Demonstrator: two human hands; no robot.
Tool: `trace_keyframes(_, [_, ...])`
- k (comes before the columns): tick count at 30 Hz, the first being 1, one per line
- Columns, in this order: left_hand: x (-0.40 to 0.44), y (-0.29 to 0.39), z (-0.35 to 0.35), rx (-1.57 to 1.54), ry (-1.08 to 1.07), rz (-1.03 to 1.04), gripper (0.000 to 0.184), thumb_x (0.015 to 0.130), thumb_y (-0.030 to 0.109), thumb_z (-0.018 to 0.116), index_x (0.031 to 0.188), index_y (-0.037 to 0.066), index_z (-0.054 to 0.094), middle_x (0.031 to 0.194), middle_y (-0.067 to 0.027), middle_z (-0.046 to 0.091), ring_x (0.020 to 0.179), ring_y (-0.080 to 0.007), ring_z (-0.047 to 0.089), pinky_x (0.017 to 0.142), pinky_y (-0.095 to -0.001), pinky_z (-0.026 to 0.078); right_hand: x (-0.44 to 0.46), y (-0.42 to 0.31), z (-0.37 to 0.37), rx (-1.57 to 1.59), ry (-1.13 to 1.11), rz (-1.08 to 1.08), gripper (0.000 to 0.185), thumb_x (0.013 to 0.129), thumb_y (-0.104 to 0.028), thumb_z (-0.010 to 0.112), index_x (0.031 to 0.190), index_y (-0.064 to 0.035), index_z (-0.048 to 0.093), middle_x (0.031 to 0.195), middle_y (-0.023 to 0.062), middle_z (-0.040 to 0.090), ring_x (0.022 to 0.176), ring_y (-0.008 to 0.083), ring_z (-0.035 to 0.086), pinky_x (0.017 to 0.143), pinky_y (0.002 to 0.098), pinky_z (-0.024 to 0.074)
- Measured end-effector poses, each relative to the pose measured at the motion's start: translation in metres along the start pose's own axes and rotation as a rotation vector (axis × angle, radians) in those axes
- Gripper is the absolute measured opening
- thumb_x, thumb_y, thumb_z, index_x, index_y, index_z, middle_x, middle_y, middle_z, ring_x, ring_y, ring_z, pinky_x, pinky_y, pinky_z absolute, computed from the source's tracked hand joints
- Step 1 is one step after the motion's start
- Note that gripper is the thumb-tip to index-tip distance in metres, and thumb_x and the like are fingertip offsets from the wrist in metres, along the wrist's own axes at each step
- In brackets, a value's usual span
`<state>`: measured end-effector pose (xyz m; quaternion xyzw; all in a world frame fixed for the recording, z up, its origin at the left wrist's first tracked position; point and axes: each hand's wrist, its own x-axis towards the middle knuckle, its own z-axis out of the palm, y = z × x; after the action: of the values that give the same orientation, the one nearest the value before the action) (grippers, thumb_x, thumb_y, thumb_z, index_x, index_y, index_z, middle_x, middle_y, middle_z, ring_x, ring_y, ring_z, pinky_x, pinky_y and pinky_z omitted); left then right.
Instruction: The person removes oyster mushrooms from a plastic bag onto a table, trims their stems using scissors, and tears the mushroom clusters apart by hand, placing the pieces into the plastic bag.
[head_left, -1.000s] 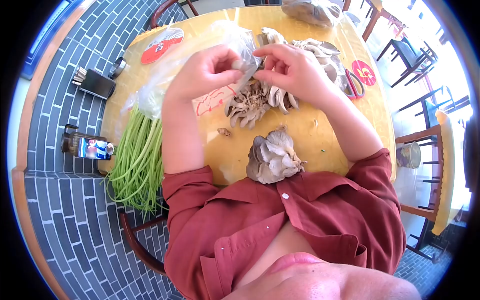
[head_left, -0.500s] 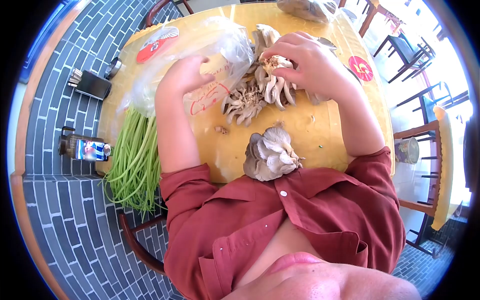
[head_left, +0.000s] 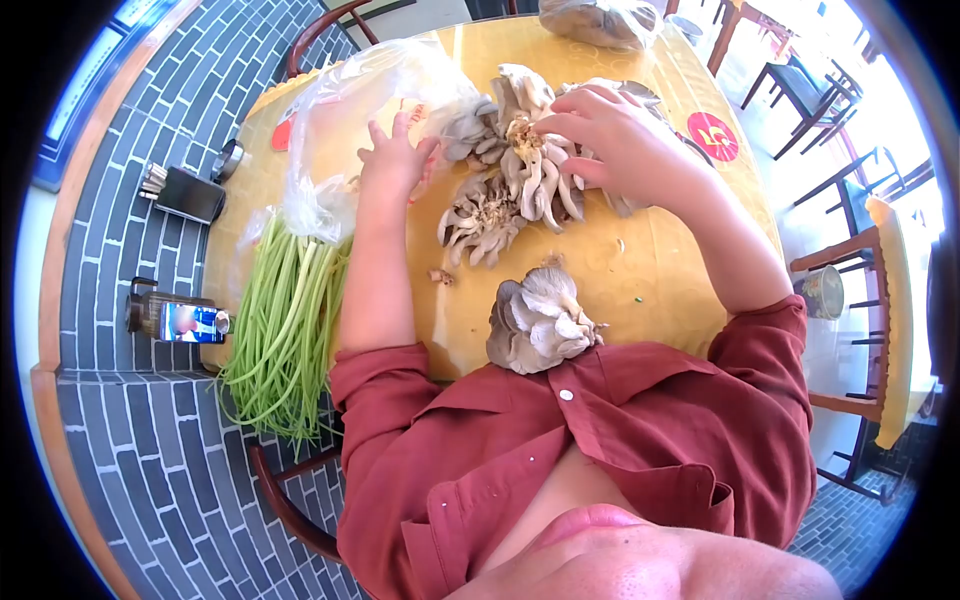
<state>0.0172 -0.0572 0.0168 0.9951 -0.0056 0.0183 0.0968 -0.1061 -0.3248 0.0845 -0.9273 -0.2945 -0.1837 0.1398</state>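
One grey, frilled mushroom cluster [head_left: 545, 320] lies nearer than both hands. The half-curled right hand [head_left: 625, 150], grip unclear, is at grey-brown mushroom clumps [head_left: 500, 215]; the empty left hand [head_left: 397, 166] spreads wide by a clear plastic bag [head_left: 350, 95].

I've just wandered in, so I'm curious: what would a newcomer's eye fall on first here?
Probably the grey mushroom clusters heaped mid-table, with the person's right hand at them. Next, the bright green stalks hanging over the near left edge of the yellow table. Beyond them lies a crumpled clear plastic bag, beside the spread left hand.
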Motion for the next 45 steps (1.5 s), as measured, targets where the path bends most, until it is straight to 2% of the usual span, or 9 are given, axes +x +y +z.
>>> trace_keyframes(4, [0.01, -0.013, 0.012, 0.062, -0.02, -0.072, 0.069, 0.084, 0.057, 0.049, 0.139, 0.018, 0.035, 0.147, -0.018, 0.023, 0.124, -0.0468, 0.036, 0.094, -0.0528, 0.042, -0.026, 0.023, -0.003, -0.021, 0.044, 0.117, 0.048, 0.075, -0.019, 0.068, 0.121, -0.0165, 0.054, 0.123, 0.0096, 0.051, 0.118, 0.0288, 0.046, 0.1, 0.0411, 0.0356])
trace_keyframes(7, [0.012, -0.016, 0.005, 0.05, -0.088, -0.062, 0.061, 0.085, 0.055, 0.048, 0.128, 0.012, 0.049, 0.135, -0.0203, 0.043, 0.116, -0.0399, 0.048, 0.089, -0.0479, 0.045, -0.048, 0.036, -0.009, -0.039, 0.001, 0.241, 0.061, 0.074, -0.02, 0.07, 0.13, -0.0199, 0.046, 0.134, 0.01, 0.042, 0.123, 0.0307, 0.041, 0.101, 0.0423, 0.0347])
trace_keyframes(13, [-0.031, 0.024, -0.056, 0.205, -0.147, 0.16, 0.045, 0.088, 0.045, 0.048, 0.101, 0.004, 0.063, 0.093, -0.0214, 0.064, 0.088, -0.0335, 0.062, 0.078, -0.0408, 0.048, -0.068, 0.035, 0.005, -0.063, 0.1, 0.287, 0.066, 0.073, -0.02, 0.07, 0.132, -0.0195, 0.043, 0.137, 0.0094, 0.038, 0.128, 0.0312, 0.036, 0.104, 0.0452, 0.0332])
trace_keyframes(16, [-0.065, 0.032, -0.077, 0.203, -0.085, 0.287, 0.04, 0.087, 0.035, 0.054, 0.112, 0.005, 0.06, 0.107, -0.0204, 0.061, 0.093, -0.0316, 0.062, 0.08, -0.0388, 0.048, -0.067, 0.03, 0.001, -0.067, 0.182, 0.127, 0.062, 0.073, -0.017, 0.07, 0.131, -0.0187, 0.045, 0.136, 0.0082, 0.039, 0.129, 0.0294, 0.036, 0.104, 0.0454, 0.0327])
trace_keyframes(24, [-0.15, 0.028, -0.079, -0.375, -0.35, 1.225, 0.049, 0.076, 0.025, 0.07, 0.12, 0.007, 0.057, 0.114, -0.0128, 0.06, 0.095, -0.0289, 0.06, 0.086, -0.0382, 0.047, -0.059, 0.008, 0.002, -0.236, 0.143, -0.115, 0.054, 0.074, -0.008, 0.063, 0.126, -0.0173, 0.05, 0.131, 0.0079, 0.045, 0.127, 0.0265, 0.038, 0.105, 0.0435, 0.0322])
trace_keyframes(27, [-0.15, 0.029, -0.073, -0.404, -0.3, 1.21, 0.049, 0.074, 0.022, 0.072, 0.118, 0.007, 0.058, 0.112, -0.0115, 0.061, 0.096, -0.024, 0.06, 0.083, -0.0334, 0.048, -0.037, -0.004, 0.004, -0.226, 0.115, -0.277, 0.053, 0.073, -0.004, 0.058, 0.124, -0.017, 0.052, 0.129, 0.0078, 0.048, 0.125, 0.0248, 0.041, 0.102, 0.0404, 0.0351])
trace_keyframes(30, [-0.132, 0.02, -0.076, -0.547, -0.427, 0.827, 0.046, 0.073, 0.02, 0.072, 0.115, 0.009, 0.059, 0.106, -0.0107, 0.062, 0.094, -0.0243, 0.06, 0.078, -0.0343, 0.049, -0.002, -0.01, 0.003, -0.169, 0.065, -0.348, 0.049, 0.076, -0.003, 0.056, 0.123, -0.0149, 0.053, 0.131, 0.0063, 0.047, 0.124, 0.0246, 0.043, 0.099, 0.0384, 0.0389])
trace_keyframes(37, [-0.079, -0.007, -0.041, -0.52, -0.152, 0.7, 0.039, 0.073, 0.018, 0.071, 0.11, 0.008, 0.063, 0.106, -0.0066, 0.062, 0.093, -0.0186, 0.06, 0.073, -0.0317, 0.049, 0.064, -0.005, 0.011, -0.252, -0.599, -0.26, 0.036, 0.073, -0.007, 0.061, 0.109, -0.0117, 0.06, 0.105, 0.005, 0.059, 0.098, 0.0259, 0.056, 0.081, 0.0379, 0.0488])
trace_keyframes(45, [-0.071, -0.027, -0.019, -0.734, -0.25, 0.608, 0.043, 0.075, 0.022, 0.071, 0.115, 0.011, 0.061, 0.114, -0.0049, 0.059, 0.104, -0.0179, 0.056, 0.081, -0.0317, 0.049, 0.075, 0.037, 0.011, 0.095, -0.509, -0.346, 0.033, 0.06, -0.004, 0.069, 0.092, -0.0018, 0.062, 0.089, 0.0099, 0.059, 0.088, 0.0306, 0.056, 0.076, 0.0388, 0.0465])
